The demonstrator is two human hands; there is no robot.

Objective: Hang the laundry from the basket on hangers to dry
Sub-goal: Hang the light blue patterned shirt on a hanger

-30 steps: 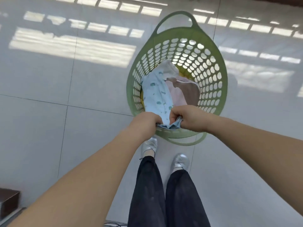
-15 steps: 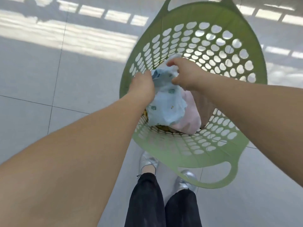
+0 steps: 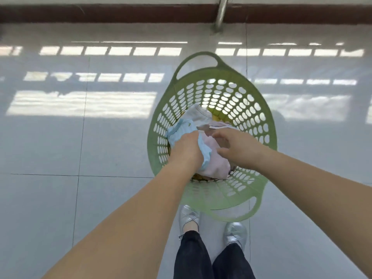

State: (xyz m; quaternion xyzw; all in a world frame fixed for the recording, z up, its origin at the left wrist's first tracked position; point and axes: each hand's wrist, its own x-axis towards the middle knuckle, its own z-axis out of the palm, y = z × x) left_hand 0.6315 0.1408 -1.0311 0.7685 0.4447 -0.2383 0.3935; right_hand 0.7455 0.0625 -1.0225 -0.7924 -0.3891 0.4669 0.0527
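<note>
A green perforated laundry basket (image 3: 237, 97) stands on the floor in front of my feet. Inside lie a light blue patterned garment (image 3: 182, 127), a white piece (image 3: 198, 115) behind it, and a pink garment (image 3: 213, 160) in the middle. My left hand (image 3: 186, 150) is down in the basket and grips the light blue garment. My right hand (image 3: 235, 147) hovers over the pink garment with fingers spread and loosely bent, holding nothing that I can see. No hanger is in view.
Glossy pale floor tiles (image 3: 60, 137) surround the basket. A dark brown skirting (image 3: 120, 14) runs along the far wall, with a metal pipe (image 3: 221, 15) coming down to the floor. My silver shoes (image 3: 189, 217) stand just behind the basket's near handle.
My right hand has let go of the light blue garment and moved over the pink one. My left hand keeps its grip. The view has tilted up, showing the far wall.
</note>
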